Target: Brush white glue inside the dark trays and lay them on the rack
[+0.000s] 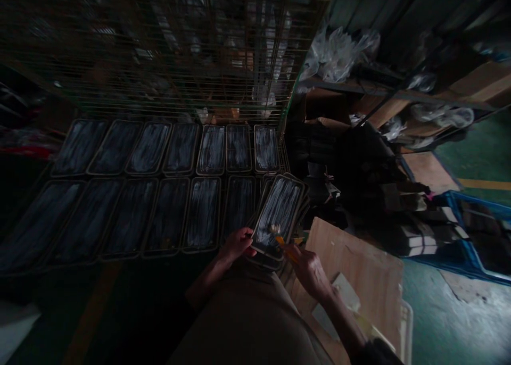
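Between both hands [238, 244], streaked tray [280, 201], brush [280, 240] seemingly touching it

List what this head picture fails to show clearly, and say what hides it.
Head view:
Lower trays: mostly covered by the top tray.
Brush: handle end hidden by the right hand.
Items behind the wire mesh: too dark and blurred to identify.
Blue crate: cut off by the right edge.

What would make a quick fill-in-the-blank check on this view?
1. The left hand holds a tray while the right hand holds a ____.
2. The other trays, on the left, lie in ____ rows.
3. The crate at far right is coloured ____.

Missing words: brush; two; blue.
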`<state>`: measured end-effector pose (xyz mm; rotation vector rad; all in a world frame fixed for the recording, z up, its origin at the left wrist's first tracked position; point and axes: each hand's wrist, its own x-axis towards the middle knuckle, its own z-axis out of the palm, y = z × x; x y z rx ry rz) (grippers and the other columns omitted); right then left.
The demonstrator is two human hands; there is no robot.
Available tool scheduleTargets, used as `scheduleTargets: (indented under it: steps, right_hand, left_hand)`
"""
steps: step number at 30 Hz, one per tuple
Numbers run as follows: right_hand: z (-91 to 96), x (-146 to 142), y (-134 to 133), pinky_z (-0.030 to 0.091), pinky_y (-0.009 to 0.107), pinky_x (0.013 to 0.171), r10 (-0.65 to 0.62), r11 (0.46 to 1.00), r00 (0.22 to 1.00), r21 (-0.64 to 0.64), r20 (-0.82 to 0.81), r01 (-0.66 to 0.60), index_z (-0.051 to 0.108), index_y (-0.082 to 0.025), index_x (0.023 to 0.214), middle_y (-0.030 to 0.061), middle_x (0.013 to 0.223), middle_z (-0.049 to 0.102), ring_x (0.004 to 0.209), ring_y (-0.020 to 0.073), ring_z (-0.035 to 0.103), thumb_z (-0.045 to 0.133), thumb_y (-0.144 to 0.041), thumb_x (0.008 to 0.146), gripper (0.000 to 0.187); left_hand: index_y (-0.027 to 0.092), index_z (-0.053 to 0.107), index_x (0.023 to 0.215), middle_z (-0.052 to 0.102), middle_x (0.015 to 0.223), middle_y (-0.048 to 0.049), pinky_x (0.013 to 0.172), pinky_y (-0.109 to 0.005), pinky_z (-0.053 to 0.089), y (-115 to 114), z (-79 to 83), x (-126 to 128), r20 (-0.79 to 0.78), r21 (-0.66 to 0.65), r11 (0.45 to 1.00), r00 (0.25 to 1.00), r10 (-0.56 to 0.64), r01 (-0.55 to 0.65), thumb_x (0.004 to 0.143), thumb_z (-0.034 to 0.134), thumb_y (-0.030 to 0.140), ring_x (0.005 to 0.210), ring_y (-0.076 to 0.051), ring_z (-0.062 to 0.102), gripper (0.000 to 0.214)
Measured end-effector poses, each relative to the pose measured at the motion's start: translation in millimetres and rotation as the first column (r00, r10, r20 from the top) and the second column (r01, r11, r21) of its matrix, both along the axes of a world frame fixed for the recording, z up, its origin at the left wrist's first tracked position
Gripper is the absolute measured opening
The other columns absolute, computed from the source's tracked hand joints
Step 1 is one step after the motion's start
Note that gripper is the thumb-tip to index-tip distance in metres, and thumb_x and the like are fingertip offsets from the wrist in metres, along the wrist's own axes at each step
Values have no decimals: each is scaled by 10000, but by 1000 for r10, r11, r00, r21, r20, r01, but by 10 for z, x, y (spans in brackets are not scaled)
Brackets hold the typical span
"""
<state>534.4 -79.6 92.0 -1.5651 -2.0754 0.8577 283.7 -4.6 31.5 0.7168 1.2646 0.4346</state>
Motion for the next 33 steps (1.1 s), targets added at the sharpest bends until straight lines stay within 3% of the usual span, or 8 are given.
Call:
scheduleTargets:
  steps: [3,6,10,13,16,20,24,33]
  right_hand:
    - [115,-41,-264,514,237,611,-44,995,994,-96,-100,34,658,-226,1186,38,866,736,705,166,716,434,-290,1057,267]
    - [223,20,-248,545,233,637,-147,979,967,-168,-209,113,654,-227,1188,23,830,738,717,165,727,436,-300,1056,265]
    - [206,115,-102,559,237,668,-255,967,937,-46,-239,252,658,-201,1177,55,885,750,753,172,733,446,-334,1055,278]
    - [112,115,-179,531,226,630,-165,984,970,31,-178,174,669,-200,1157,57,882,739,720,164,718,446,-329,1057,275]
    - [82,117,-377,518,215,630,-94,996,981,-18,-172,93,661,-213,1186,37,857,728,708,151,712,443,-299,1058,266]
    - [169,213,-471,524,197,618,-170,982,954,-120,-248,144,656,-222,1193,24,843,742,700,147,726,447,-312,1056,266]
    - [157,231,-350,546,198,636,-247,969,915,-66,-318,238,659,-206,1169,38,848,751,719,156,736,454,-335,1046,271]
    - [-23,-13,-563,538,195,638,-198,973,916,-183,-348,140,653,-206,1153,18,833,734,698,147,715,480,-326,1029,244]
  left_hand:
    - [148,620,1049,691,799,-5,588,-291,583,-13,41,-4,51,9,1000,998,23,-23,744,708,215,571,-183,726,324]
    - [148,629,1014,688,792,1,601,-294,597,-14,63,2,73,21,999,997,30,-32,716,750,233,581,-171,721,332]
    - [141,605,1023,679,763,11,581,-291,601,9,39,27,30,-2,999,998,50,-50,682,788,228,551,-173,719,397]
    - [139,585,1022,678,732,13,552,-288,595,14,34,38,25,-39,998,998,51,-50,673,801,242,525,-181,714,423]
    - [141,596,1011,692,769,4,579,-291,607,-10,67,45,30,-16,999,999,43,-42,679,805,258,552,-173,719,409]
    - [130,619,1007,684,782,-6,628,-308,624,-41,133,71,5,21,998,998,61,-61,684,806,259,595,-159,715,395]
    - [119,619,1022,692,775,-25,642,-314,620,-34,204,94,-18,9,999,999,39,-39,684,808,282,600,-164,715,420]
    - [146,630,1021,699,866,-38,689,-344,622,-56,287,95,23,71,997,999,24,-25,657,838,342,684,-179,722,463]
